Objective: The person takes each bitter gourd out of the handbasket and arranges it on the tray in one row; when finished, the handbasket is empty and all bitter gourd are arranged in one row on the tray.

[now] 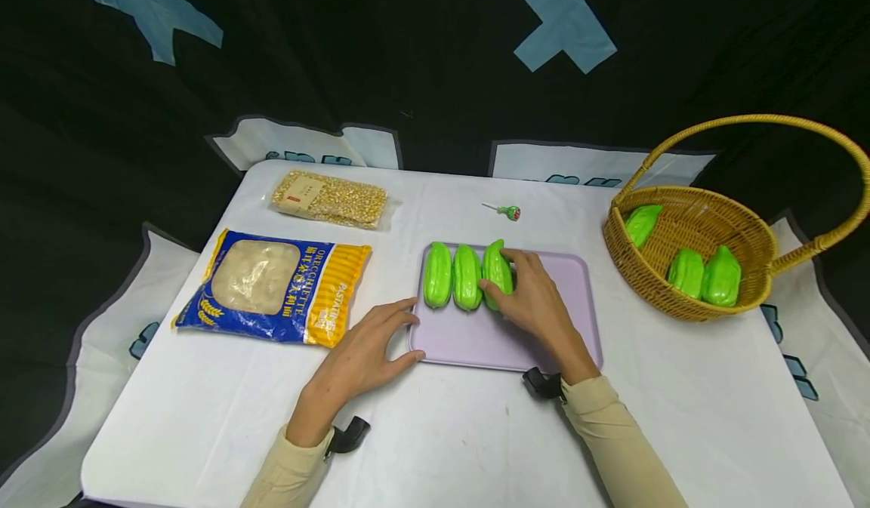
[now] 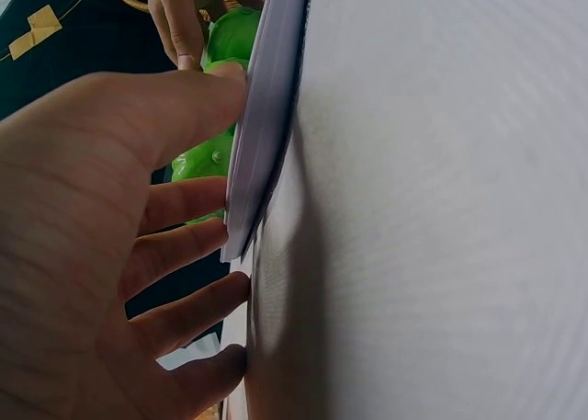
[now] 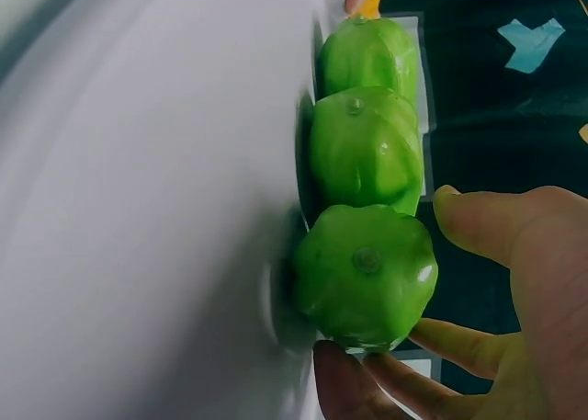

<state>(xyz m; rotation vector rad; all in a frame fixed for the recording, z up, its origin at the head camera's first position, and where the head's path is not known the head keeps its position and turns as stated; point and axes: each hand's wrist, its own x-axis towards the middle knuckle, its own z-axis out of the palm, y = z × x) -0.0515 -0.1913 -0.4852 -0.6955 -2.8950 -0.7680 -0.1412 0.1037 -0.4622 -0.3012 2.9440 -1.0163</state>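
Right grip (image 1: 533,303) straddles the tray's (image 1: 567,289) rightmost green vegetable (image 1: 497,266).

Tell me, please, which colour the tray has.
The tray is pale purple, best seen in the head view.

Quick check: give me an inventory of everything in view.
Table: 1, white, centre
Tray: 1, lilac, middle of table
Basket: 1, tan, table's right
Fruits: 6, green, three on tray, three in basket
Pasta bag: 1, blue and orange, table's left
Kernel bag: 1, clear and yellow, beyond pasta bag
Lollipop: 1, green and red, beyond tray
Backdrop: 1, mostly black, behind table
Sleeves: 2, beige, forearms
Cameras: 2, black, wrists
Left grip: 1, bare, at tray's left edge
Right grip: 1, bare, around tray's rightmost fruit
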